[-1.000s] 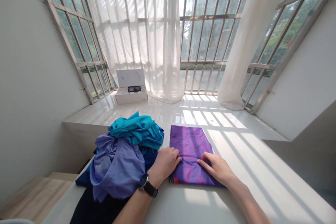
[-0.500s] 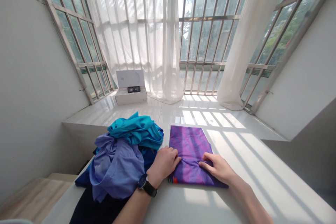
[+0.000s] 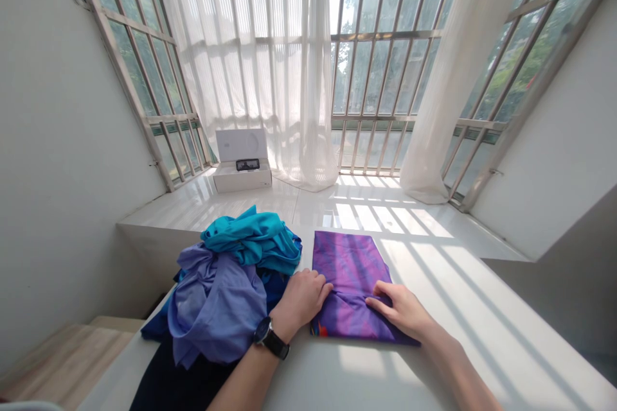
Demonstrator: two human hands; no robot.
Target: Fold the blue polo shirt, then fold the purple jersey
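A folded purple garment (image 3: 348,257) with a small orange patch at its near left corner lies flat on the white table. At its left edge, my left hand (image 3: 304,294), with a black watch on the wrist, is closed with its fingers pinching the cloth. My right hand (image 3: 402,309) grips the fabric on the right side between thumb and curled fingers. A crease runs across the garment between both hands. Beside my left forearm is a heap of crumpled clothes, with a teal garment (image 3: 253,237) on top and a periwinkle garment (image 3: 219,308) in front.
A white box (image 3: 243,178) with its lid up and a black device (image 3: 247,165) inside stands on the ledge by the barred window. Sheer curtains (image 3: 308,109) hang behind. Sunlight stripes the white table (image 3: 463,308). A wooden surface (image 3: 62,359) is at the lower left.
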